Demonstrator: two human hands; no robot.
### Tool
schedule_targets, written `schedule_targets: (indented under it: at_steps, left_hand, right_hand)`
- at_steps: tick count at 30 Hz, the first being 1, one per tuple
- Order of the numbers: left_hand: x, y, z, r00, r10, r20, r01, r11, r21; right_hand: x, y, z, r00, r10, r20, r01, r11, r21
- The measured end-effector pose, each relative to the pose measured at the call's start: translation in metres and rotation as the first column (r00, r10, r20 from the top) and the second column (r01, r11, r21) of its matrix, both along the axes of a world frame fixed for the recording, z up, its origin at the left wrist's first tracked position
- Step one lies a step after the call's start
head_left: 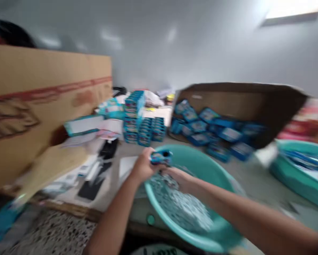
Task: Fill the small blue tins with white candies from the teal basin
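A small blue printed box (pixel 161 157) is in my left hand (pixel 145 164), over the far left rim of a large teal basin (pixel 201 156). My fingers are closed around its left end, and its right end shows a dark opening. Just below the box, my right hand (pixel 178 179) reaches in over the basin with fingers bent together near the box. Something small and dark or silvery shows at its fingertips, too blurred to name. Many small pale, silvery pieces (pixel 190 209) lie in the basin under my right hand.
Stacked blue boxes (pixel 130 117) stand behind the basin. An open carton (pixel 228 102) at the back right holds more blue boxes. Another teal basin (pixel 294 177) is at the right. A large cardboard box (pixel 49 81) borders the left, with papers and a black item (pixel 91 187) nearby.
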State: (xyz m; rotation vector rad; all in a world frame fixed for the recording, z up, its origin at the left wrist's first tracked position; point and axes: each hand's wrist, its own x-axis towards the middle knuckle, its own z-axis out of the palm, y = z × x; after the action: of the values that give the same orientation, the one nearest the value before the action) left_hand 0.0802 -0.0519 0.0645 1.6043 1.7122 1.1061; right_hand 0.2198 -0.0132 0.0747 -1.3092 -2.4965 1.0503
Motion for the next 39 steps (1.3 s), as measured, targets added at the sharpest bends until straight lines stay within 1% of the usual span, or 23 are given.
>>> schedule_targets:
  at_steps: [1,2,4,5,6,7,9,10,11,13,16,18,19,21,22,24,25,28,30,32,34,36,39]
  left_hand:
    - [0.000,0.003,0.001,1.000,-0.023,-0.008,0.023,1.000,-0.020]
    - [0.002,0.006,0.002,0.999,-0.013,-0.039,0.011,0.999,-0.049]
    - [0.006,0.013,0.008,0.994,0.039,-0.103,-0.049,0.994,-0.095]
    - [0.010,0.015,0.012,0.988,0.067,-0.136,-0.080,0.993,-0.090]
    - [0.014,0.018,0.017,0.978,0.104,-0.179,-0.115,0.992,-0.055]
    - [0.018,0.020,0.020,0.963,0.149,-0.224,-0.151,0.989,0.010]
    - [0.026,0.025,0.022,0.955,0.177,-0.237,-0.155,0.982,0.107]
    - [0.029,0.028,0.020,0.964,0.160,-0.214,-0.135,0.983,0.126]
    - [0.030,0.031,0.016,0.977,0.120,-0.177,-0.101,0.988,0.113]
    - [0.029,0.036,0.006,0.993,0.029,-0.117,-0.025,0.999,0.033]
    - [0.022,0.039,-0.008,0.994,-0.029,-0.105,0.021,0.997,-0.075]
    - [0.019,0.039,-0.011,0.984,-0.073,-0.164,0.059,0.994,-0.089]
    - [0.018,0.038,-0.012,0.970,-0.119,-0.212,0.100,0.990,-0.097]
    - [0.018,0.037,-0.011,0.913,-0.264,-0.311,0.227,0.962,-0.153]
    - [0.019,0.036,-0.011,0.882,-0.331,-0.336,0.281,0.941,-0.190]
    - [0.019,0.036,-0.011,0.847,-0.412,-0.336,0.342,0.906,-0.250]
    - [0.019,0.037,-0.012,0.844,-0.427,-0.323,0.354,0.898,-0.263]
    - [0.018,0.039,-0.015,0.857,-0.414,-0.305,0.340,0.901,-0.268]
    - [0.017,0.040,-0.017,0.865,-0.394,-0.310,0.317,0.909,-0.268]
    - [0.017,0.040,-0.016,0.871,-0.380,-0.310,0.301,0.913,-0.274]
    - [0.018,0.040,-0.015,0.871,-0.386,-0.304,0.308,0.911,-0.274]
    - [0.018,0.039,-0.013,0.867,-0.399,-0.299,0.323,0.906,-0.273]
    - [0.019,0.039,-0.012,0.866,-0.398,-0.304,0.319,0.906,-0.278]
  right_hand:
    - [0.016,-0.001,-0.007,0.997,-0.045,0.064,0.050,0.996,-0.079]
    - [0.026,0.000,-0.012,0.991,-0.063,0.115,0.080,0.985,-0.150]
    - [0.033,0.007,-0.015,0.984,-0.050,0.171,0.091,0.967,-0.239]
    - [0.032,0.011,-0.014,0.979,-0.024,0.203,0.079,0.960,-0.269]
    - [0.030,0.016,-0.011,0.971,0.005,0.240,0.067,0.954,-0.294]
    - [0.028,0.019,-0.008,0.960,0.039,0.277,0.053,0.946,-0.319]
    - [0.027,0.022,0.001,0.944,0.086,0.317,0.024,0.945,-0.328]
    - [0.029,0.022,0.006,0.939,0.097,0.329,0.012,0.949,-0.314]
    - [0.033,0.023,0.010,0.937,0.097,0.336,0.005,0.957,-0.289]
    - [0.047,0.025,0.020,0.938,0.063,0.342,0.008,0.979,-0.202]
    - [0.071,0.034,0.031,0.942,-0.062,0.330,0.075,0.997,-0.028]
    - [0.081,0.041,0.036,0.941,-0.154,0.301,0.141,0.988,0.065]
    - [0.083,0.045,0.037,0.940,-0.193,0.280,0.173,0.980,0.095]
    - [0.083,0.049,0.039,0.940,-0.247,0.237,0.222,0.967,0.126]
    - [0.081,0.050,0.038,0.940,-0.268,0.213,0.244,0.961,0.131]
    - [0.076,0.050,0.035,0.947,-0.287,0.140,0.274,0.956,0.105]
    - [0.073,0.049,0.032,0.954,-0.286,0.094,0.279,0.957,0.077]
    - [0.068,0.045,0.023,0.969,-0.246,-0.014,0.247,0.969,0.020]
    - [0.066,0.043,0.019,0.980,-0.200,0.019,0.198,0.978,0.063]
    - [0.066,0.042,0.017,0.984,-0.149,0.099,0.136,0.983,0.127]
    - [0.066,0.042,0.018,0.979,-0.111,0.170,0.085,0.985,0.151]
    - [0.066,0.041,0.018,0.976,-0.095,0.197,0.062,0.984,0.167]
    - [0.065,0.041,0.018,0.978,-0.096,0.188,0.059,0.979,0.197]
